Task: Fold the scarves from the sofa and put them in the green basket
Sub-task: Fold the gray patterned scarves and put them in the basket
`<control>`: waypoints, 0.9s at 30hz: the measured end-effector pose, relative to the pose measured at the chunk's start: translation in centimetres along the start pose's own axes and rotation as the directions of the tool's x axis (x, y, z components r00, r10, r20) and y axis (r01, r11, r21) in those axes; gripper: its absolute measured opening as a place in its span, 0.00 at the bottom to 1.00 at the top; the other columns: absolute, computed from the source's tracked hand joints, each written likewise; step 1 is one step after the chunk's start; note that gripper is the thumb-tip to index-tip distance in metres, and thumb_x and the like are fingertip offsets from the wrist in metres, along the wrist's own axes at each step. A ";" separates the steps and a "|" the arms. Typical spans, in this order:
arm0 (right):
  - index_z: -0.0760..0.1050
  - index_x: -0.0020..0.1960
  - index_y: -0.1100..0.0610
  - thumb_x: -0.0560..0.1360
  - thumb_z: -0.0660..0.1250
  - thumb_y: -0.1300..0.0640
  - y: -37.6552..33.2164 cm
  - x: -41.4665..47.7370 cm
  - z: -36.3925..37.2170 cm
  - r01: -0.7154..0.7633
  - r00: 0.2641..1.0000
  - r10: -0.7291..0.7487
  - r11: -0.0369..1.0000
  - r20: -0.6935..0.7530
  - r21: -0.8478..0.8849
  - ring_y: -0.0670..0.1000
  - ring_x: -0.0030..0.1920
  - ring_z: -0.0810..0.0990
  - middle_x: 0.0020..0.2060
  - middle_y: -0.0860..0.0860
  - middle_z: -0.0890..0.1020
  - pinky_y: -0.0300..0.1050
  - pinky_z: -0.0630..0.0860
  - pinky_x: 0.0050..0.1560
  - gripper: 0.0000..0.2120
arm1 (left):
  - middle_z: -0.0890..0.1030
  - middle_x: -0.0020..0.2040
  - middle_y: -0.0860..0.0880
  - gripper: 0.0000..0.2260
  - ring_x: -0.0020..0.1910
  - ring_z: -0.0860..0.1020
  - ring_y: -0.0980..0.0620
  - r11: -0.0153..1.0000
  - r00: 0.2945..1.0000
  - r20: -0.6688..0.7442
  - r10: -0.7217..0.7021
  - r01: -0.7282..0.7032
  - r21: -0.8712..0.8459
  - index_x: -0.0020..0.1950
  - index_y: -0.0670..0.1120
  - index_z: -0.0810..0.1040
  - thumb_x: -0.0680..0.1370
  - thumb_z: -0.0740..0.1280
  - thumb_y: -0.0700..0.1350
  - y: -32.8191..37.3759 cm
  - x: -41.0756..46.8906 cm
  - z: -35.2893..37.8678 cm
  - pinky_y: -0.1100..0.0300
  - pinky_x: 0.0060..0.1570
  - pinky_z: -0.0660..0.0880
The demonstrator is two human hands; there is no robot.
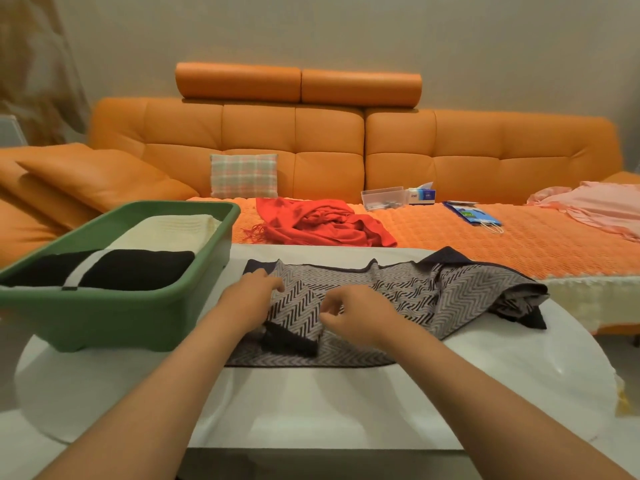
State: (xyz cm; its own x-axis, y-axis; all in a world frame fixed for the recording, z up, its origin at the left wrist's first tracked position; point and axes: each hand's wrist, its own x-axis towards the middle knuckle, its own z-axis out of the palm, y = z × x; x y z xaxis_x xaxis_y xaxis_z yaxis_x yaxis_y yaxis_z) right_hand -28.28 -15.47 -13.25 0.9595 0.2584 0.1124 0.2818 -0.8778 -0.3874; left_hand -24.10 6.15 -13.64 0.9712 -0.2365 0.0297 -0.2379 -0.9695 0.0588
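Reaching forward, left hand (250, 295) presses flat-fingered on the patterned scarf (415, 293); right hand (351, 315) pinches its fold.

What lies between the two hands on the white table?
In the head view, only the grey zigzag scarf lies between the left hand and the right hand; both hands touch it.

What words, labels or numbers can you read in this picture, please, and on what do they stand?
Tissue box on the sofa: printed marks, too blurred to read.
Blue bag: green patch, any lettering too small to read.
Black tag on the folded scarf in the green basket: nothing readable.
Nothing can be quoted.
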 end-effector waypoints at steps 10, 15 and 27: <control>0.83 0.46 0.48 0.74 0.68 0.46 -2.6 2.8 4.3 -0.024 1.000 0.024 0.995 -0.002 -0.100 0.51 0.48 0.80 0.43 0.44 0.81 0.48 0.78 0.49 0.08 | 0.82 0.52 0.47 0.09 0.51 0.81 0.44 0.986 0.993 -0.009 -0.117 0.117 0.122 0.53 0.50 0.84 0.76 0.67 0.41 -2.0 2.0 1.3 0.49 0.51 0.80; 0.80 0.45 0.48 0.74 0.66 0.49 -2.2 3.5 4.2 -0.107 0.994 0.109 0.992 -0.021 0.071 0.50 0.46 0.81 0.41 0.44 0.83 0.49 0.79 0.50 0.06 | 0.80 0.54 0.47 0.10 0.53 0.79 0.43 0.989 0.983 -0.169 -0.072 0.092 0.112 0.57 0.47 0.77 0.78 0.61 0.39 -1.2 2.3 0.2 0.50 0.49 0.76; 0.79 0.40 0.55 0.73 0.60 0.56 0.6 8.3 0.7 -0.312 0.807 0.546 0.716 -0.223 0.624 0.61 0.47 0.83 0.43 0.58 0.84 0.52 0.80 0.48 0.10 | 0.76 0.65 0.54 0.17 0.59 0.77 0.54 0.693 0.913 -0.404 0.052 -0.324 -0.644 0.68 0.52 0.73 0.81 0.64 0.40 3.3 4.7 -1.5 0.58 0.59 0.74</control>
State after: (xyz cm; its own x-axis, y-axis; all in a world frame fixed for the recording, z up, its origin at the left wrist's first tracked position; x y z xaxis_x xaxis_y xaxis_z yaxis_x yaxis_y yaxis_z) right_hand -20.12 -13.58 -13.17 0.9289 -0.3610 0.0832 -0.0988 -0.4579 -0.8835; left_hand -20.36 1.96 -11.77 0.8686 -0.2401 0.4335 -0.4893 -0.5536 0.6738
